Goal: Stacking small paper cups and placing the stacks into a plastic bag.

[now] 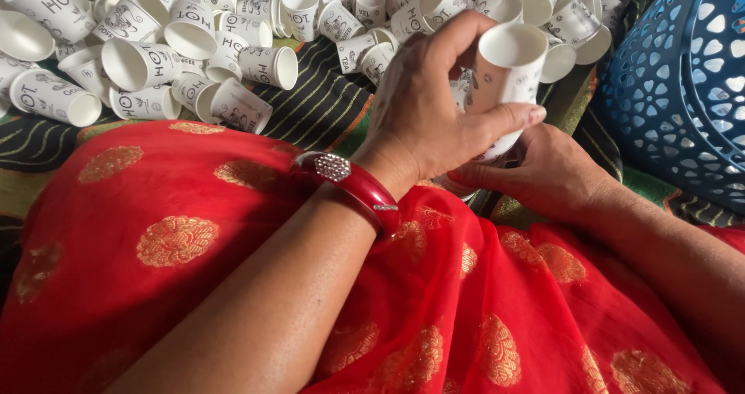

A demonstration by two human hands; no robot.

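Cups fill the scene: a white paper cup (506,76) with dark print sits at upper centre-right of the frame, tilted with its open mouth facing up and toward the camera. The left hand (431,111) wraps around it from the left, thumb laid across its lower side and forefinger arched over its rim. The right hand (543,173) lies just below, palm turned up, fingers closed around the cup's base; what else it grips there is hidden behind the left hand. A red bangle (353,188) with a jewelled patch circles the left wrist. Both forearms rest over a red cloth (171,246) with gold woven motifs that covers the lower half of the frame. Across the top of the frame lies a loose heap of cups (178,45) of the same kind, most on their sides, spread on a dark striped fabric (318,107). A blue basket (683,91) with cut-out holes stands at the right edge, near the right hand but not touching it.
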